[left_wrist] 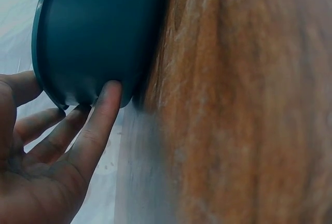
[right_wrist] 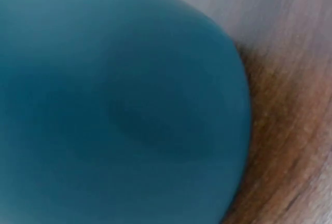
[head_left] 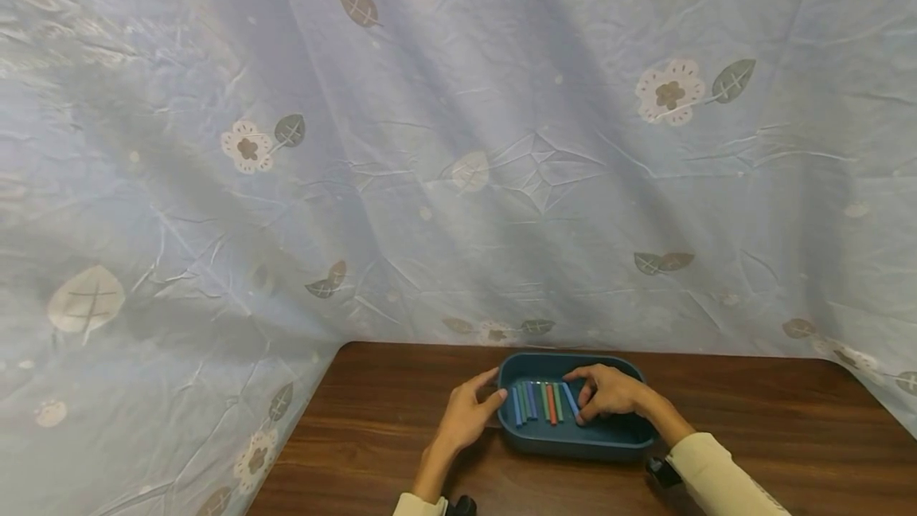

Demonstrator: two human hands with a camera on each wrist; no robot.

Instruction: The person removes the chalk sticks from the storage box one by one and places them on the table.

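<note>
A dark teal oblong tub (head_left: pixel 544 445) sits on the table with several slim coloured sticks inside. Blue, green and orange-red ones, such as the orange-red stick (head_left: pixel 551 404), lie side by side in a row. My right hand (head_left: pixel 609 390) reaches into the tub and holds the rightmost blue stick (head_left: pixel 571 399), forefinger at its far end and thumb at its near end. At the tub's left end, my left hand (head_left: pixel 464 414) rests with extended fingers (left_wrist: pixel 98 125) against the outer wall. The right wrist view is filled by the tub's smooth wall (right_wrist: pixel 155 105), hiding the right hand.
The brown wood-grain table (head_left: pixel 387 396) extends to both sides of the tub. Behind it and along the left hangs a pale patterned sheet (head_left: pixel 430 245). Dark devices, such as the wrist camera (head_left: pixel 662 471), are worn at both wrists.
</note>
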